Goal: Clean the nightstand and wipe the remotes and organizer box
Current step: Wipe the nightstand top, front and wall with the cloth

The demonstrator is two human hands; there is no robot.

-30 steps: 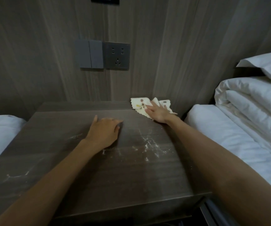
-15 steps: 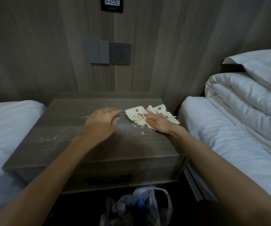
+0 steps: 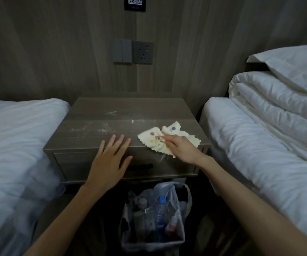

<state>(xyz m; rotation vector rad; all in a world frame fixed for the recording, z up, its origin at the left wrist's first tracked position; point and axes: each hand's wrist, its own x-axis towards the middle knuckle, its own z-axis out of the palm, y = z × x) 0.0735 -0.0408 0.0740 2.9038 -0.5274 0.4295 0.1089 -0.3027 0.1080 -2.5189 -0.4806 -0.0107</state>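
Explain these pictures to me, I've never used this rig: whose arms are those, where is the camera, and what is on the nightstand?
There is no machine here. A person works with bare hands, and one wide camera worn on their head looks forward and down, so the arms reach in from the bottom of the picture. The nightstand stands between two white beds, and its top is streaked with white dust. The right hand holds a cream dotted cloth against the top near the front right corner. The left hand is flat with fingers spread at the front edge and holds nothing. On the floor below sits a bag of bottles. No remotes or organizer box are in view.
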